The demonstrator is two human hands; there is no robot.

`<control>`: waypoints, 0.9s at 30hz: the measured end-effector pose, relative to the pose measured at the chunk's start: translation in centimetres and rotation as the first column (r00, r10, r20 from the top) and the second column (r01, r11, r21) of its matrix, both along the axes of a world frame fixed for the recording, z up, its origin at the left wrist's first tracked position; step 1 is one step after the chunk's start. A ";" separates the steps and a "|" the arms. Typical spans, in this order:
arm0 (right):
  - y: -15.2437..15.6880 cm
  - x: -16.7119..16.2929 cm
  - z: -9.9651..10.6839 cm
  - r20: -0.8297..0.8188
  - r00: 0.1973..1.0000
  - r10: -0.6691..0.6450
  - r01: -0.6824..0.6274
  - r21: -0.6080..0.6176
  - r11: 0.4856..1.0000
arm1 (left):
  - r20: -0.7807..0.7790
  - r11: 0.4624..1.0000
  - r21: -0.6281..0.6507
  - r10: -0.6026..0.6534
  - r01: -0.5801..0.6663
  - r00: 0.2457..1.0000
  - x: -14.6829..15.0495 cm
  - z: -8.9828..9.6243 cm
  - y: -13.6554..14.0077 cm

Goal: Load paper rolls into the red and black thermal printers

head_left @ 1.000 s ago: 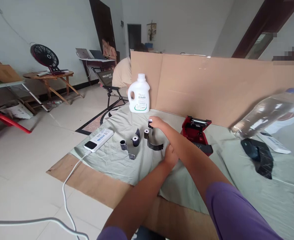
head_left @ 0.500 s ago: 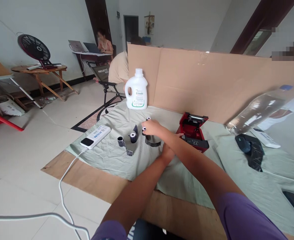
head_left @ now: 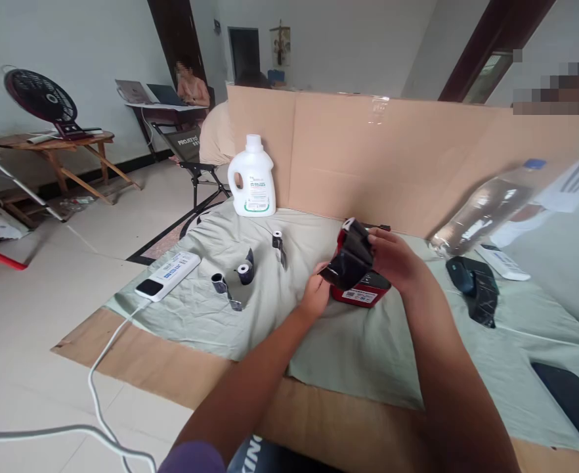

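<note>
In my right hand (head_left: 395,259) is a black label roll (head_left: 352,253) with a white core, raised above a small red printer (head_left: 361,297). Its loose strip hangs down to the left. My left hand (head_left: 315,294) is closed at the end of that strip, just left of the printer; its fingertips are partly hidden. The roll covers much of the printer, whose raised lid shows only as a dark edge behind. On the cloth to the left are more small rolls: one standing (head_left: 276,242), one in the middle (head_left: 245,272), and one partly unwound (head_left: 219,282).
A white power bank (head_left: 168,276) with a cable lies left on the green cloth (head_left: 270,315). A white jug (head_left: 253,180) stands before a cardboard panel (head_left: 348,151). To the right are a plastic bottle (head_left: 486,210), a dark roll with strip (head_left: 474,286) and a black phone (head_left: 572,401).
My right hand has picked up one label roll from the left and carried it right, over the printer. My left hand has come up to the strip's end. The view has shifted slightly right.
</note>
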State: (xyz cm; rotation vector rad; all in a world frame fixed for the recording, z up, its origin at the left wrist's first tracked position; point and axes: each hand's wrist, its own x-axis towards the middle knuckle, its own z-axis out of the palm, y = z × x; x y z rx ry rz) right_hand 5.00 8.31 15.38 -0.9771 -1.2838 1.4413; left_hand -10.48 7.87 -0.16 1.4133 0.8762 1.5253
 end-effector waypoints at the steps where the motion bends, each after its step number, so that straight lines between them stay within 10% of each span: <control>1: -0.2 1.6 0.2 0.018 1.000 0.006 -0.005 -0.023 1.000 | -0.040 0.998 0.058 0.016 -0.014 0.999 -0.1 0.1 -0.2; 6: 0.2 6.3 -0.9 0.407 0.913 0.021 -0.069 0.104 0.992 | -0.259 0.957 0.277 0.167 -0.093 0.951 -0.4 0.8 -1.6; 11: 2.0 6.4 -3.6 0.798 0.590 -0.123 -0.130 0.244 0.961 | -0.437 0.908 0.414 0.259 -0.063 0.861 0.0 1.2 -2.6; 17: 3.5 5.1 -5.6 0.897 0.346 -0.275 -0.087 0.323 0.942 | -0.525 0.849 0.528 0.334 -0.009 0.783 0.3 1.1 -2.8; 27: 4.9 4.0 -7.0 0.914 0.255 -0.315 -0.013 0.329 0.944 | -0.578 0.826 0.563 0.409 -0.017 0.706 0.7 1.0 -2.7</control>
